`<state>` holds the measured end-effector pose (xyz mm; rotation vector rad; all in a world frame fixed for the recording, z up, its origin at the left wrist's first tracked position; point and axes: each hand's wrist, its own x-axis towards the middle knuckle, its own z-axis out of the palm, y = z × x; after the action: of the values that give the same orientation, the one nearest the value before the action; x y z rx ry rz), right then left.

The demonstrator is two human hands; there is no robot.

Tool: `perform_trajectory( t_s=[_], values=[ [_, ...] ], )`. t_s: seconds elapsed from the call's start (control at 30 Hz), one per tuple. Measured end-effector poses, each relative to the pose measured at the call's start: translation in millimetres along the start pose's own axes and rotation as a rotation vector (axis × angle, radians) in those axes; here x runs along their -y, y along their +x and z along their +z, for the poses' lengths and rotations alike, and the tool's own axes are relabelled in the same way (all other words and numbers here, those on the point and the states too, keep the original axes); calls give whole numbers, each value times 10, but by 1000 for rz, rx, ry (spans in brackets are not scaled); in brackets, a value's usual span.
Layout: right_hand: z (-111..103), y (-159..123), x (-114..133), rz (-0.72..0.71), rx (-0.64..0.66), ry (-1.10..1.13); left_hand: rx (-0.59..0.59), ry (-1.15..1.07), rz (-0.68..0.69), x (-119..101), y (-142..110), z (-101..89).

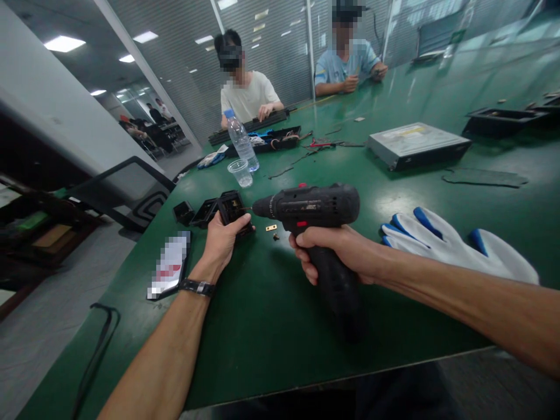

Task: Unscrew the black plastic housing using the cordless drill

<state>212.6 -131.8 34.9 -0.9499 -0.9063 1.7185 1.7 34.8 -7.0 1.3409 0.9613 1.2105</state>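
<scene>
My right hand (328, 251) is wrapped round the grip of a black cordless drill (315, 207), which points left. Its thin bit reaches a black plastic housing (233, 207) with an open, box-like shape; whether the tip sits in a screw is too small to tell. My left hand (223, 236) grips that housing, thumb along its near side, and wears a dark wristband. Just right of the housing, a small brass-coloured plate (271, 228) with holes lies on the green table (262, 338). Close by it are a few tiny screws (276, 237).
More black plastic parts (184, 213) lie left of the housing. A phone (170, 265), white-and-blue gloves (459, 242), a plastic cup (240, 173), a water bottle (241, 140) and a metal disc drive (417, 144) rest around my hands. Two people (249, 90) sit across the table.
</scene>
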Motion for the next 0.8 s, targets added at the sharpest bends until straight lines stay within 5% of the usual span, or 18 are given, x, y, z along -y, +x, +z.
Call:
perform_trajectory(
  t_s=[0.8],
  values=[
    [-10, -1, -12, -1, 11, 6, 6, 10, 4, 21, 18, -18]
  ],
)
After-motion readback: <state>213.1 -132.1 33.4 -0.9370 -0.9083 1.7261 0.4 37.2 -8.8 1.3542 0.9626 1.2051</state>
